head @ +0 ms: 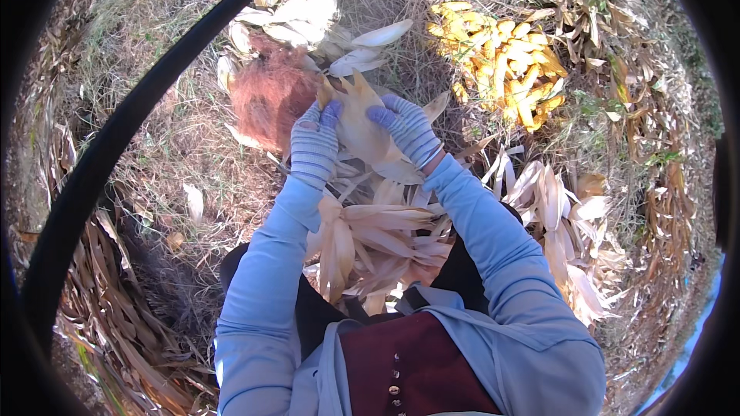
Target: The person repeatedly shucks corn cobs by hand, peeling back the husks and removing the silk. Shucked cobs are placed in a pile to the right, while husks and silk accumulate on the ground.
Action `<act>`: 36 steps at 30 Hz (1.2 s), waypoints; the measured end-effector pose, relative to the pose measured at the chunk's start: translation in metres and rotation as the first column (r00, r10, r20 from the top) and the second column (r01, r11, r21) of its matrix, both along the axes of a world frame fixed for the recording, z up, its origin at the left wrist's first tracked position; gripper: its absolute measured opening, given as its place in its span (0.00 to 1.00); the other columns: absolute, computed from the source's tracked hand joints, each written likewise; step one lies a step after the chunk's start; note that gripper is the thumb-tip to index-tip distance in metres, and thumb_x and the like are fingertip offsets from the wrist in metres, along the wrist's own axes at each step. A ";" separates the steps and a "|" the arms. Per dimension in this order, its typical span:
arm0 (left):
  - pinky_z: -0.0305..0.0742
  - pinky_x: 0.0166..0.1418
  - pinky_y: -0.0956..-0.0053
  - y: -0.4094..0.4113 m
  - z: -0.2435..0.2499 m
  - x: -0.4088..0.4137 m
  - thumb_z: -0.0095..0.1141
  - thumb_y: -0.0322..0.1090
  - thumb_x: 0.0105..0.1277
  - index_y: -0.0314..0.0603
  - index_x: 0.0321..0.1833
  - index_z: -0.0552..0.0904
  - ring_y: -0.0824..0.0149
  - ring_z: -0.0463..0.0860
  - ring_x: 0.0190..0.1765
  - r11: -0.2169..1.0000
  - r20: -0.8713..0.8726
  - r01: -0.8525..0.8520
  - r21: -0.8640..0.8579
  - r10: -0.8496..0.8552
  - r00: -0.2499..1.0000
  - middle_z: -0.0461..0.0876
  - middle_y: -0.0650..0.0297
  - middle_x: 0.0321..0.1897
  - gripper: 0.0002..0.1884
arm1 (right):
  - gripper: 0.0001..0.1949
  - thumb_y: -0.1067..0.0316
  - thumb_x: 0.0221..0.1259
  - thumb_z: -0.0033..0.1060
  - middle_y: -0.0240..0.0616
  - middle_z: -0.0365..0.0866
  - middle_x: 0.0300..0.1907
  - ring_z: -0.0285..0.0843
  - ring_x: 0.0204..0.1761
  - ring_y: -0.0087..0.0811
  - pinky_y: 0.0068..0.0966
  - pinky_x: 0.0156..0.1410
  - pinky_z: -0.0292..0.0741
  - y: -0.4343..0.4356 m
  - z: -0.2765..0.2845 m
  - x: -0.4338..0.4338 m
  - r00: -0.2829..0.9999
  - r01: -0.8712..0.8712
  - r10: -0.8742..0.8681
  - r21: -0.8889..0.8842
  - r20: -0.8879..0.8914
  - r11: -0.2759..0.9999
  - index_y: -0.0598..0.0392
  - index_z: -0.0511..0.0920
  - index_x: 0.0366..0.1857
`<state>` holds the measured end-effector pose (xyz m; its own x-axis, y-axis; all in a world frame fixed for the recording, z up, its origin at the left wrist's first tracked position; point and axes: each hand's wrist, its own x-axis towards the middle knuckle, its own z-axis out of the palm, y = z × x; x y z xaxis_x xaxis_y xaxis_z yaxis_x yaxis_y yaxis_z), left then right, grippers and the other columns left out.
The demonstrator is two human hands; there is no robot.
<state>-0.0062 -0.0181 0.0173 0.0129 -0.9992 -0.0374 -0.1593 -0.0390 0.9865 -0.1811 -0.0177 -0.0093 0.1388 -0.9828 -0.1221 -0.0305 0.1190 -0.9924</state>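
A pale, dry corn husk (363, 121) is spread between my two hands, its pointed tips facing away from me. My left hand (315, 141), in a striped knit glove with purple fingertips, pinches the husk's left edge near the tips. My right hand (409, 127), gloved alike, grips the right side with thumb and fingers. Whether an ear of corn is inside the husk I cannot tell. Just left of my left hand lies a reddish-brown heap of corn silk (269, 98). Stripped husks (387, 237) are heaped below my hands, between my legs.
Ears still in pale husks (306, 17) lie beyond the silk. Bare yellow corn ears (509, 63) form a pile at the upper right. More loose husks (555, 202) lie by my right side. Dry corn stalks (115, 312) line the left, and others (613, 29) the right.
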 end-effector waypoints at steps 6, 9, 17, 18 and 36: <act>0.80 0.44 0.71 -0.010 -0.007 0.000 0.50 0.42 0.68 0.37 0.57 0.74 0.67 0.80 0.42 0.998 -0.346 -0.039 0.057 0.056 0.937 0.82 0.57 0.39 0.20 | 0.12 0.59 0.61 0.59 0.26 0.80 0.33 0.73 0.34 0.17 0.15 0.42 0.73 -0.024 -0.053 -0.031 0.963 0.269 -0.258 -0.208 0.079 0.940 0.55 0.79 0.41; 0.83 0.40 0.58 -0.020 0.009 0.018 0.48 0.45 0.68 0.39 0.56 0.72 0.56 0.82 0.43 0.919 -0.486 -0.057 0.390 0.257 0.835 0.80 0.49 0.40 0.20 | 0.11 0.58 0.63 0.57 0.27 0.80 0.34 0.77 0.35 0.20 0.18 0.42 0.77 -0.025 -0.031 -0.044 0.813 0.453 -0.488 0.181 0.317 0.873 0.53 0.79 0.42; 0.81 0.42 0.69 -0.001 0.004 0.031 0.54 0.54 0.63 0.37 0.56 0.72 0.59 0.83 0.43 0.736 -0.176 0.472 0.485 -0.446 0.878 0.82 0.57 0.42 0.28 | 0.14 0.58 0.68 0.47 0.35 0.80 0.41 0.77 0.40 0.26 0.24 0.44 0.77 -0.037 -0.033 -0.088 0.671 0.549 -0.564 0.189 0.480 0.814 0.54 0.76 0.49; 0.80 0.44 0.68 -0.001 0.009 0.034 0.55 0.54 0.63 0.37 0.57 0.72 0.59 0.83 0.43 0.757 -0.352 0.499 0.422 -0.370 0.860 0.82 0.56 0.43 0.29 | 0.14 0.58 0.69 0.47 0.33 0.80 0.39 0.77 0.38 0.24 0.22 0.43 0.76 -0.037 -0.034 -0.081 0.740 0.601 -0.598 0.098 0.306 0.793 0.55 0.77 0.48; 0.77 0.39 0.79 -0.005 -0.024 -0.008 0.70 0.39 0.51 0.37 0.57 0.70 0.72 0.79 0.42 0.961 -0.295 0.142 0.236 -0.069 0.953 0.80 0.61 0.42 0.32 | 0.14 0.55 0.45 0.64 0.39 0.74 0.29 0.75 0.32 0.43 0.35 0.38 0.72 0.010 0.010 0.023 0.886 0.009 -0.240 -0.503 -0.396 0.864 0.50 0.76 0.32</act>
